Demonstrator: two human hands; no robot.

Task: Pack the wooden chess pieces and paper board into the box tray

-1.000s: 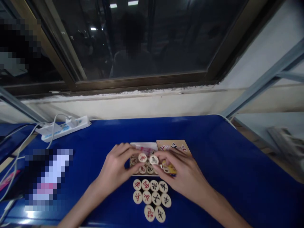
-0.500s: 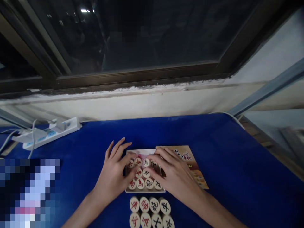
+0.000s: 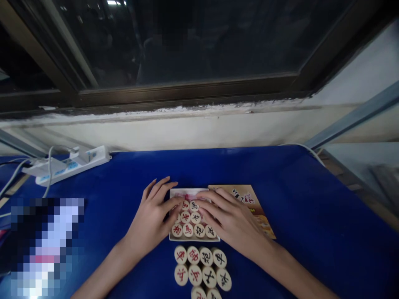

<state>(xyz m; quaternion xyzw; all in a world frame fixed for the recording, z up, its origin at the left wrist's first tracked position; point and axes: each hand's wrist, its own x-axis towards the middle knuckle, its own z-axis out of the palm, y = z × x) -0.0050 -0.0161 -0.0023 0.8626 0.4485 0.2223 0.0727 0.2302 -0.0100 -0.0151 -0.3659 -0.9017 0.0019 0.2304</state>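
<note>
Round pale Chinese chess pieces (image 3: 187, 230) with red and black characters lie in rows in a shallow white box (image 3: 195, 239). My left hand (image 3: 152, 216) reaches over the box's left side, thumb and index finger closed around pieces at the end of the upper row; its other fingers stick out past the rim. From the right, my right hand (image 3: 229, 211) curls its fingers and thumb over pieces at that row's other end. Both hands partly cover the pieces they grip. Nearer me, more chess pieces (image 3: 195, 275) stand in rows on the blue tabletop (image 3: 149, 168).
Beside the box, partly under my right hand, lies a printed box lid (image 3: 249, 199). A white power strip (image 3: 75, 166) with plugs and cables is at the back left. A blurred-out object (image 3: 46, 245) lies at the left. Behind the table are a wall and a dark window (image 3: 202, 50).
The view has shifted slightly, so box and loose pieces appear higher and a further loose row shows at the bottom. My hands remain at the upper row, fingertips slightly closer together.
</note>
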